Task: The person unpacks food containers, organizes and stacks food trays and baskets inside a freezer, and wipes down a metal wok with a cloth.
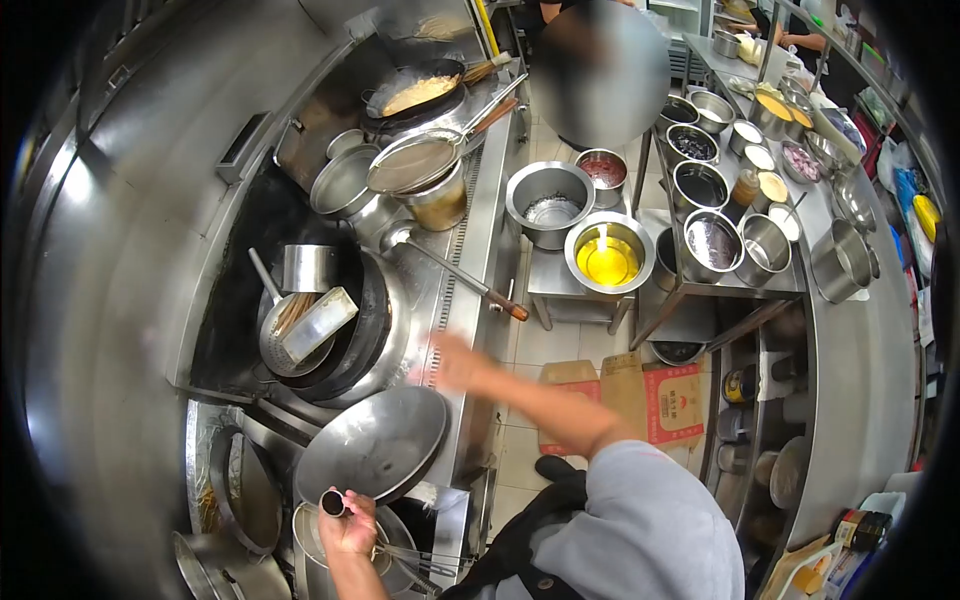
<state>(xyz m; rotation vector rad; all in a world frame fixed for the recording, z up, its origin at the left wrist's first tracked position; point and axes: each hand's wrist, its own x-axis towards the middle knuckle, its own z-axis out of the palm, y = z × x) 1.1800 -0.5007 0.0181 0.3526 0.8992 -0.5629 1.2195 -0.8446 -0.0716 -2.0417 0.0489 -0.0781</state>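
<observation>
My left hand is closed around a hollow tubular handle at the near edge of a grey wok. Only some oily sheen shows inside the wok, which sits tilted over the stove's front part. Blurred by motion, my right hand is above the stove ledge, just past the wok's rim; its fingers cannot be made out. Farther along, a ladle with a wooden grip lies across the ledge. Beyond the wok, a bigger black wok holds a perforated skimmer, a metal pot and a rectangular metal container.
Strainers rest over a pot at the back, near a wok of food. A bowl of yellow liquid stands on a low stand to the right. Several sauce pots fill the steel table. Flattened cardboard covers some floor. Another person stands ahead.
</observation>
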